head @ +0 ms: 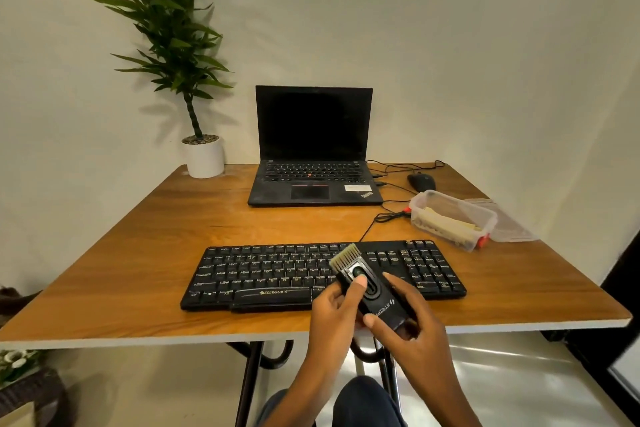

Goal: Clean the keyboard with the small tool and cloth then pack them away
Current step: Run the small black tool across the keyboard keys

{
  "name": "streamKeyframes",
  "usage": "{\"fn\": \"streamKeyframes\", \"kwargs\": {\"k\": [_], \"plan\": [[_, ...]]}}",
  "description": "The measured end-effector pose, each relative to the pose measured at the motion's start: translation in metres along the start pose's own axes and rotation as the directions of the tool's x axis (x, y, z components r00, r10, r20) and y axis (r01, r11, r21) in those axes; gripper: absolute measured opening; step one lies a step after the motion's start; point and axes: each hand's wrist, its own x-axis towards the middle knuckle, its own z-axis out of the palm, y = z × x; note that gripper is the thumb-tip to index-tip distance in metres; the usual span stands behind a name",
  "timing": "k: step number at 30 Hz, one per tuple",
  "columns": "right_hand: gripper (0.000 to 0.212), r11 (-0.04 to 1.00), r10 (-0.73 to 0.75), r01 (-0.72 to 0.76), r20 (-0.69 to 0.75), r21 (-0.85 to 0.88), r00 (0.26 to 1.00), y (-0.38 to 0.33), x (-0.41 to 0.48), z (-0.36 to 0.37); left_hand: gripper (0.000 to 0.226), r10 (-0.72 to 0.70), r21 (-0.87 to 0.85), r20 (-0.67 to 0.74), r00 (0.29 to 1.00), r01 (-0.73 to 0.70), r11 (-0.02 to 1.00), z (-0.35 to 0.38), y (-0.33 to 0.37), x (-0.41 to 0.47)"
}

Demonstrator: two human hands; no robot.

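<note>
Head view. Both hands hold the cleaning brush (372,291) above the near edge of the wooden table (138,253), in front of the black keyboard (263,270). We read the brush's long axis as running from 5 o'clock at its black base to 11 o'clock at its pale bristles (343,255), so the working end points away from the person and overlaps the keyboard's middle rows. Whether the bristles touch the keys we cannot tell. The keyboard's own long axis runs 9 to 3 o'clock, roughly across the brush. The left hand (329,312) grasps the brush body from the 9 o'clock side, fingers curled beneath it and the thumb (360,283) laid on the oval slider on its upper face. The right hand (415,329) wraps the base from the 3 o'clock side, with one fingertip raised beside the body's right edge. Neither hand is released, and neither is clearly nearer the keys. We judge that the coming move turns on tipping the bristles down toward 11 o'clock into the key gaps. At 2 o'clock from the hands, well apart, stands the clear plastic container (460,203), open, with pale yellow material (446,224) inside, possibly the cloth; its lid (509,229) lies just beside it.
</note>
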Motion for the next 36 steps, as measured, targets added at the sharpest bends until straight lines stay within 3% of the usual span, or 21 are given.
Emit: {"fn": "streamKeyframes", "kwargs": {"k": [4,5,7,8,10,12,14,18,21,22,27,31,36], "plan": [[0.055,0.955,0.192,-0.172,-0.061,0.242,0.98,-0.001,-0.004,-0.015,0.024,0.026,0.067,0.101,0.995,-0.033,0.997,0.008,-0.002,0.001],[0.056,0.901,0.255,-0.209,-0.075,0.379,0.964,-0.001,-0.002,-0.022,0.032,0.062,0.104,0.145,0.987,-0.078,0.992,0.01,-0.004,0.003],[0.048,0.682,0.363,-0.221,-0.06,0.697,0.93,0.001,0.006,-0.04,0.042,0.215,0.261,0.21,0.954,-0.267,0.928,0.01,-0.013,0.013],[0.044,0.555,0.391,-0.198,-0.044,0.808,0.919,0.002,0.01,-0.05,0.043,0.316,0.385,0.235,0.919,-0.387,0.838,0.009,-0.018,0.02],[0.048,0.367,0.413,-0.118,-0.048,0.923,0.909,0.005,0.017,-0.071,0.042,0.486,0.635,0.296,0.823,-0.549,0.544,0.007,-0.028,0.039],[0.075,0.246,0.453,-0.011,-0.105,0.969,0.885,0.011,0.025,-0.09,0.038,0.585,0.763,0.382,0.715,-0.602,0.237,0.005,-0.034,0.057],[0.082,0.196,0.479,0.088,-0.174,0.977,0.86,0.011,0.032,-0.107,0.037,0.567,0.801,0.493,0.66,-0.599,0.001,0.005,-0.039,0.071],[0.06,0.201,0.554,0.073,-0.175,0.977,0.814,0.014,0.046,-0.12,0.044,0.44,0.768,0.626,0.644,-0.606,-0.205,0.011,-0.042,0.082],[0.071,0.146,0.588,0.036,-0.116,0.989,0.801,0.02,0.053,-0.118,0.049,0.434,0.733,0.672,0.6,-0.621,-0.277,0.014,-0.045,0.083],[0.068,0.164,0.61,0.017,-0.115,0.986,0.784,0.02,0.055,-0.119,0.05,0.435,0.734,0.671,0.6,-0.617,-0.282,0.013,-0.047,0.083],[0.013,0.348,0.743,-0.09,-0.216,0.933,0.633,0.016,0.077,-0.124,0.05,0.446,0.74,0.665,0.599,-0.61,-0.285,0.011,-0.049,0.083],[0.036,0.586,0.67,-0.11,-0.403,0.803,0.624,0.023,0.093,-0.122,0.051,0.455,0.747,0.654,0.604,-0.611,-0.263,0.011,-0.05,0.084],[0.057,0.895,0.411,-0.247,-0.472,0.37,0.78,0.029,0.101,-0.131,0.047,0.443,0.746,0.656,0.612,-0.616,-0.254,0.01,-0.051,0.083]]}}
